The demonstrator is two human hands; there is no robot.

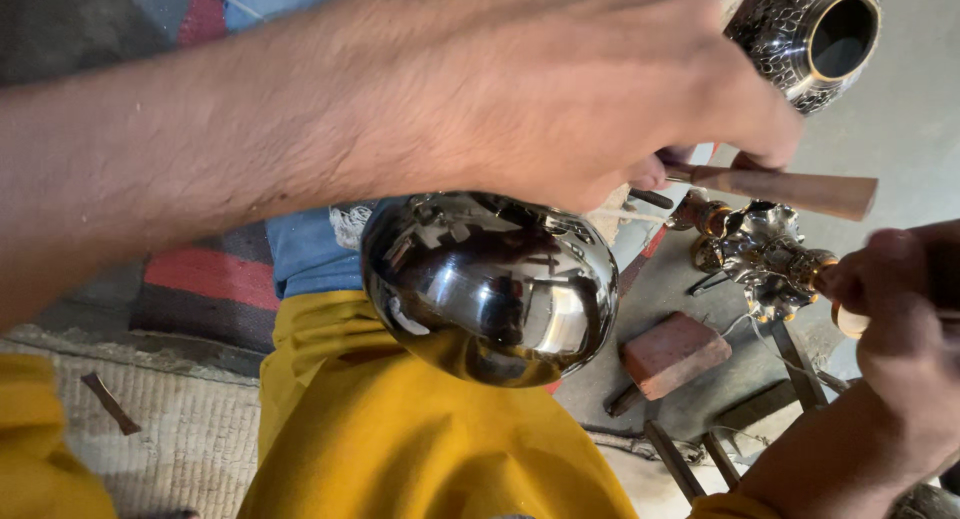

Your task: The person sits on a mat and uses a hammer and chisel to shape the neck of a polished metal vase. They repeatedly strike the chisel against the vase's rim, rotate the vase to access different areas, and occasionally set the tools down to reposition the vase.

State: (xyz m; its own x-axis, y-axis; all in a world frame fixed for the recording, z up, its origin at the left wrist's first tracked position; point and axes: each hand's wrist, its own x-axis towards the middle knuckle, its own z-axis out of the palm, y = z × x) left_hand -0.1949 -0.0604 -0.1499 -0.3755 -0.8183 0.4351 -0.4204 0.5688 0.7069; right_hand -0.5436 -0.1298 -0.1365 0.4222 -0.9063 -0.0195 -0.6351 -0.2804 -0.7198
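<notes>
Polished steel bowl sitting mid-frame over yellow cloth, just under left hand, grip closed on wooden-handled tool. Right hand wrapped round ornate metal piece near brick.

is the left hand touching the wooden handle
Touching. The head view shows the left hand with its fingers closed around the end of the wooden handle, no gap between them.

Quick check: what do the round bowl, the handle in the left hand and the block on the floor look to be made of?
The round bowl looks like polished metal: mirror-bright, with sharp reflections. The handle in the left hand looks like smooth, light brown wood with a matte surface. The block looks like fired brick, dull red and rough, though stone is possible.
</notes>
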